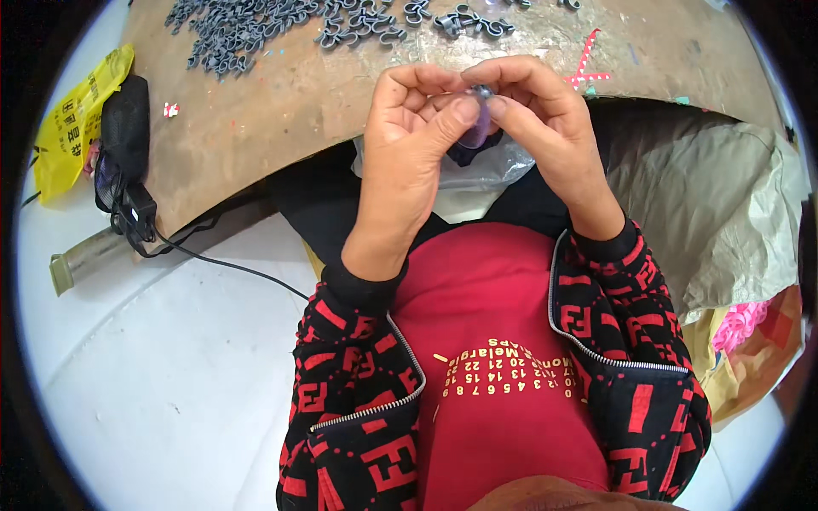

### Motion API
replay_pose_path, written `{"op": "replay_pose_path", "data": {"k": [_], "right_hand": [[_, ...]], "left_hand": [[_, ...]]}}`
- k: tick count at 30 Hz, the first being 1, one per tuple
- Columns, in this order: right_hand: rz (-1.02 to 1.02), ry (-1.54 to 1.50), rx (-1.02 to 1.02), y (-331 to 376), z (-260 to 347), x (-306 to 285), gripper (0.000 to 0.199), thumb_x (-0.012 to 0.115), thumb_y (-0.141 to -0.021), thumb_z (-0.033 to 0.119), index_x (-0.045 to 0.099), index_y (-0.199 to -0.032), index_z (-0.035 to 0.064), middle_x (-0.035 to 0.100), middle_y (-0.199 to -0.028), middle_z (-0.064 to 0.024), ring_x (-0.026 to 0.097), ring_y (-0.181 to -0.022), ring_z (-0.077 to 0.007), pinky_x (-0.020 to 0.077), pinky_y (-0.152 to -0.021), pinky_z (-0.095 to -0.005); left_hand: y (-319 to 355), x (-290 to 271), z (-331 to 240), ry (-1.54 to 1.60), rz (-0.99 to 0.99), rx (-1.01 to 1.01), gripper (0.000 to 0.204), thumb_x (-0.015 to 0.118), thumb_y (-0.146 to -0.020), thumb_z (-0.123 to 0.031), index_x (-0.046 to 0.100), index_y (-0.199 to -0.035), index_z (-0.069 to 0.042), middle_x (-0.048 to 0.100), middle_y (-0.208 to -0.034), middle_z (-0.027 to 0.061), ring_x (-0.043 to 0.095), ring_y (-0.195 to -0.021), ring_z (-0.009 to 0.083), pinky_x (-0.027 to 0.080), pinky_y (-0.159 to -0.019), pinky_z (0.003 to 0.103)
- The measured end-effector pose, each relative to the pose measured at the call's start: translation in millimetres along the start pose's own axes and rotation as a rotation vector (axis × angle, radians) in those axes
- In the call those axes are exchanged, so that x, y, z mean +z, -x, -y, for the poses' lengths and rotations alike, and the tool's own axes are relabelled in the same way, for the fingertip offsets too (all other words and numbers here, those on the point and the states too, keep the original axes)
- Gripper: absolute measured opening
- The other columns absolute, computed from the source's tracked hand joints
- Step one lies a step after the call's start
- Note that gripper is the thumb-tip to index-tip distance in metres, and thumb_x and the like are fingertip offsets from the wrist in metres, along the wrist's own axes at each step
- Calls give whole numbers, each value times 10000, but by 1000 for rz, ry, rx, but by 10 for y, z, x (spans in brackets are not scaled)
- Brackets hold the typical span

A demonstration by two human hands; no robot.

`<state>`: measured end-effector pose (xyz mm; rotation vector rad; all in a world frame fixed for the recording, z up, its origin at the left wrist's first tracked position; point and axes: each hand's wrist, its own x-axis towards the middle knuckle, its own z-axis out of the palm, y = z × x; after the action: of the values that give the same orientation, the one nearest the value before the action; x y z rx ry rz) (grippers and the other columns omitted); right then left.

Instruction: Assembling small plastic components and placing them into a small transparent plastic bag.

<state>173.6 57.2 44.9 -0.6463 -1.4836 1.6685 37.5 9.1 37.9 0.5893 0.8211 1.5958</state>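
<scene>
Over the table's near edge, both hands meet on one small piece. It has a translucent purple oval part (479, 132) hanging down and a dark grey part at its top; its exact kind I cannot make out. My left hand (409, 140) pinches it between thumb and fingers. My right hand (550, 123) grips the same piece from the other side, its thumb close to the left thumb. Part of the piece is hidden by the fingertips. Beyond the hands, a heap of small grey curled clips (226, 38) lies on the brown table (247, 119).
Red-and-white tape (585, 64) is stuck to the tabletop. At the left hang a yellow plastic bag (81, 119) and a black pouch (125, 128), with a black cable (230, 266) below. A large grey-beige sack (707, 204) and a bright pink item (740, 325) are at the right.
</scene>
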Motion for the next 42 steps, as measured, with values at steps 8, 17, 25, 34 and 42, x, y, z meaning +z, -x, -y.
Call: {"op": "replay_pose_path", "data": {"k": [8,17,25,34,42], "right_hand": [[-78,-33,29,69,-15,36,260,491,-866,24,516,-1124,3,554,-1083,-32,527,-915,-83,414,-830,-231],[-62,-205,75,49,-67,-81,288,518,-888,98,497,-1161,9,591,-986,-96,552,-845,-115,435,-779,-247],[-93,-280,117,54,-111,-145,262,470,-917,116,501,-1151,4,574,-932,-57,528,-724,-100,439,-707,-238],[-153,400,-15,92,-174,-98,116,525,-869,19,555,-981,17,570,-858,-32,517,-715,-94,430,-644,-216],[-142,861,-512,57,-217,-111,187,639,-746,-16,595,-923,23,602,-905,-99,593,-805,-201,473,-710,-262]], "left_hand": [[32,-83,16,-568,123,285,287,578,-831,19,529,-1111,-22,561,-876,36,573,-720,97,476,-667,203],[109,-197,124,-749,160,246,201,575,-832,26,499,-1015,-8,606,-821,59,610,-769,136,487,-663,230],[118,-165,9,-178,20,-180,202,558,-880,-100,521,-1058,-13,610,-908,87,612,-754,132,498,-673,237],[84,-202,158,87,19,-224,203,557,-887,-135,534,-1049,-16,572,-1026,81,591,-918,164,490,-790,269],[83,-202,161,189,24,-261,187,562,-885,-145,552,-1027,-24,586,-983,55,588,-902,149,478,-809,276]]}}
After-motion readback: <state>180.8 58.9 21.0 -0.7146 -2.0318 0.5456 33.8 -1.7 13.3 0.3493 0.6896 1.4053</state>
